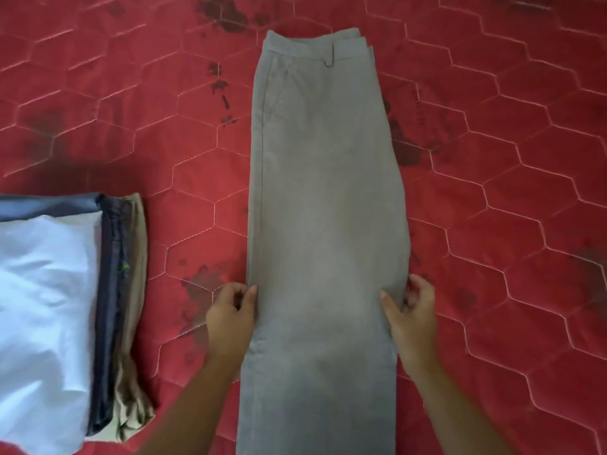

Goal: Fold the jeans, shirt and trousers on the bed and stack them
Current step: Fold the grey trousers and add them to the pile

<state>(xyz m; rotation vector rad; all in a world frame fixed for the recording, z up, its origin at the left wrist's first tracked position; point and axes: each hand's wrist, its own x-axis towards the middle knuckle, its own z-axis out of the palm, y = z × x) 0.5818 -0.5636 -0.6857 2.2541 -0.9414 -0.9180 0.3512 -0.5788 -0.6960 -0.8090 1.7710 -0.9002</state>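
Stack, far left: the folded pile (65,290) sits at the left edge of the view, well apart from the trousers.
Stack, layers: a pale blue shirt (46,290) is on top, dark jeans (108,290) are under it, and a beige garment (136,290) is lowest. The edges of the lower two show along the pile's right side.
Left hand: my left hand (230,313) pinches the left edge of the trousers, thumb on top of the cloth and fingers curled beside it.
Trousers: the grey trousers (325,208) lie flat in the middle of the bed, one leg over the other. The waistband (312,47) is at the far end and the legs run toward me.
Right hand: my right hand (414,310) pinches the right edge level with the left hand, thumb on the fabric.
Bedspread: the cover is a red quilted bedspread (509,192) with hexagon stitching and dark blotches.
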